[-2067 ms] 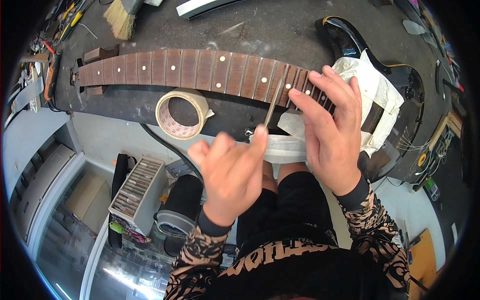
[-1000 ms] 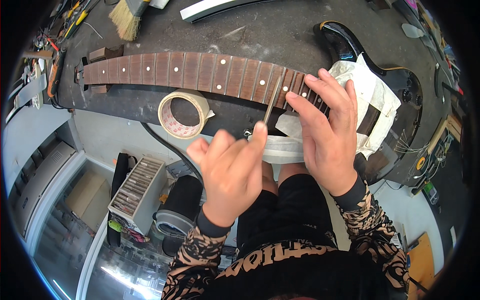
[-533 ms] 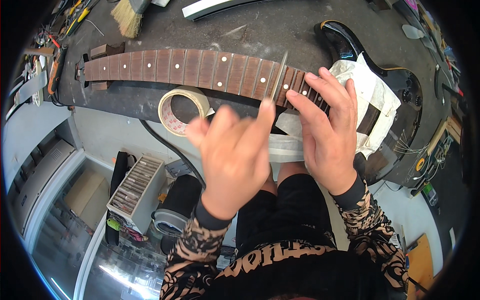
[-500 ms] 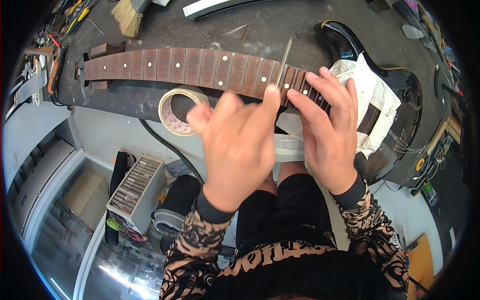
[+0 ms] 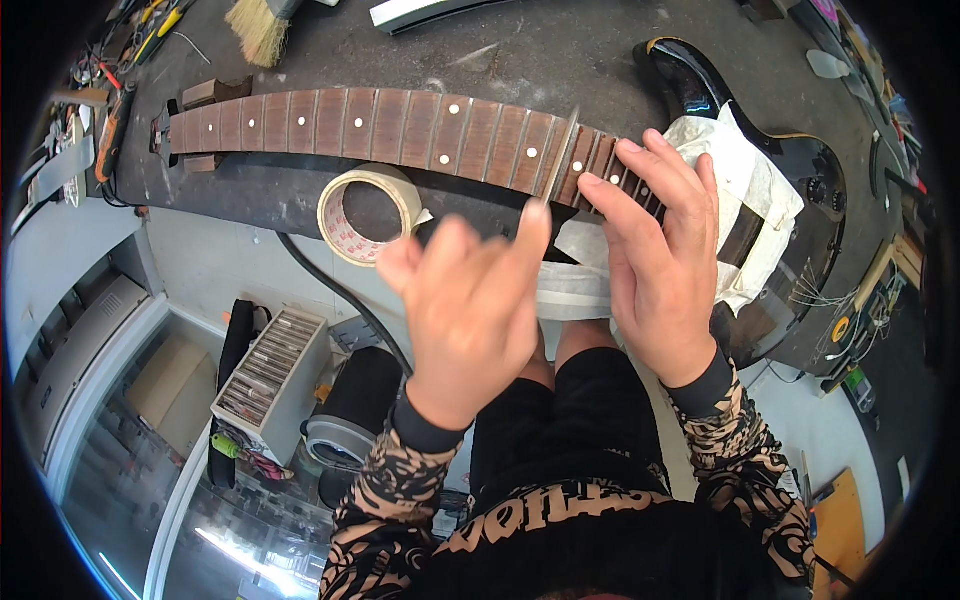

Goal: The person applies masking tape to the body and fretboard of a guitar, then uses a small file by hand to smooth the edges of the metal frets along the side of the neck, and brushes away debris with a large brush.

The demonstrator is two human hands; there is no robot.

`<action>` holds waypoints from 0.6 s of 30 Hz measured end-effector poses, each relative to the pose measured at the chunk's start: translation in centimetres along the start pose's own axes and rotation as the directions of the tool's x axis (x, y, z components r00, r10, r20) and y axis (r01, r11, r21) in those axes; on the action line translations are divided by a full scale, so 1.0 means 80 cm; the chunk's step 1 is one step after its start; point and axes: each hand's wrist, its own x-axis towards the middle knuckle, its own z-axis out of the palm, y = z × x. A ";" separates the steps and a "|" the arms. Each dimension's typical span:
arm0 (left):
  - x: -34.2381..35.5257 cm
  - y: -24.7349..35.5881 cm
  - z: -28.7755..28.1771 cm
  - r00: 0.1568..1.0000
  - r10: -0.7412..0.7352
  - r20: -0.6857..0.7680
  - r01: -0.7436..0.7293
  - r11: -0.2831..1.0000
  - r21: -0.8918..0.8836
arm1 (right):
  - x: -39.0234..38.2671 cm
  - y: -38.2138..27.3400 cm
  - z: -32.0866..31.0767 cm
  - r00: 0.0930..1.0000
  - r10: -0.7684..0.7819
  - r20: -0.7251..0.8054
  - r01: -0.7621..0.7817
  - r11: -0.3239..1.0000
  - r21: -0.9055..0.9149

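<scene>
My left hand (image 5: pixel 468 310), blurred, is closed around a thin metal file (image 5: pixel 561 151) lying across the guitar's dark wooden fretboard (image 5: pixel 388 128) near its higher frets. My right hand (image 5: pixel 660 260) has its fingers apart, with fingertips resting on the fretboard just right of the file. The black guitar body (image 5: pixel 692 82) is at the right, partly covered with white masking paper (image 5: pixel 755 200). A roll of masking tape (image 5: pixel 397 195) lies below the neck, above and left of my left hand.
A wooden neck rest (image 5: pixel 218 90), a straw brush (image 5: pixel 255 30), pliers and other tools (image 5: pixel 122 130) are on the dark bench (image 5: pixel 460 70). A long white bar (image 5: pixel 430 12) lies at the back, loose wires (image 5: pixel 810 285) at right. A slotted box (image 5: pixel 270 370) stands below.
My left hand and the file pushed away from me across the frets, then drew slightly back in the latest moment. My right hand stays nearly in place; the view shifted slightly.
</scene>
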 end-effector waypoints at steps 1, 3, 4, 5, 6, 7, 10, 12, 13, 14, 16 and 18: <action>-0.022 0.000 -0.007 0.999 -0.019 0.034 0.019 1.000 -0.014 | -0.001 0.000 0.003 1.000 0.003 -0.001 -0.003 1.000 0.001; -0.039 0.002 -0.014 0.997 -0.042 0.057 0.043 0.999 -0.015 | -0.004 -0.001 0.007 1.000 -0.011 0.017 0.010 1.000 0.017; -0.039 0.004 -0.017 0.995 -0.068 0.076 0.069 0.997 -0.015 | -0.004 -0.001 0.006 1.000 -0.011 0.020 0.011 1.000 0.019; -0.028 -0.003 -0.005 1.000 -0.017 0.019 0.017 1.000 -0.003 | -0.003 -0.001 0.006 1.000 -0.011 0.010 0.011 1.000 0.017; -0.005 -0.005 0.004 1.000 -0.015 0.015 0.015 1.000 -0.013 | 0.000 -0.001 0.002 1.000 -0.011 -0.001 0.011 1.000 0.002; 0.016 -0.005 0.011 1.000 -0.004 -0.016 0.003 0.999 -0.035 | 0.000 -0.001 0.003 1.000 -0.011 0.001 0.011 1.000 0.007; 0.004 -0.005 0.019 0.996 0.021 -0.089 -0.026 0.998 -0.063 | -0.002 0.003 0.003 1.000 -0.006 -0.009 0.006 1.000 -0.002; -0.043 -0.004 0.003 1.000 -0.016 0.015 0.017 0.999 -0.039 | -0.003 0.003 0.003 1.000 -0.010 0.000 0.010 1.000 -0.015; -0.057 0.000 -0.007 0.997 -0.055 0.055 0.056 0.998 -0.025 | -0.003 0.002 0.006 1.000 -0.010 0.000 0.010 1.000 -0.009; -0.060 -0.003 -0.005 0.997 -0.057 0.057 0.059 0.998 -0.020 | -0.004 0.002 0.009 1.000 -0.020 -0.006 0.020 1.000 -0.007; -0.042 -0.008 0.000 1.000 -0.014 0.004 0.015 0.999 -0.036 | -0.003 0.001 0.009 0.999 -0.033 -0.006 0.033 0.999 -0.013; -0.012 -0.010 0.014 0.999 0.006 -0.040 -0.006 1.000 -0.014 | -0.002 0.002 0.009 0.999 -0.035 -0.007 0.035 0.999 -0.013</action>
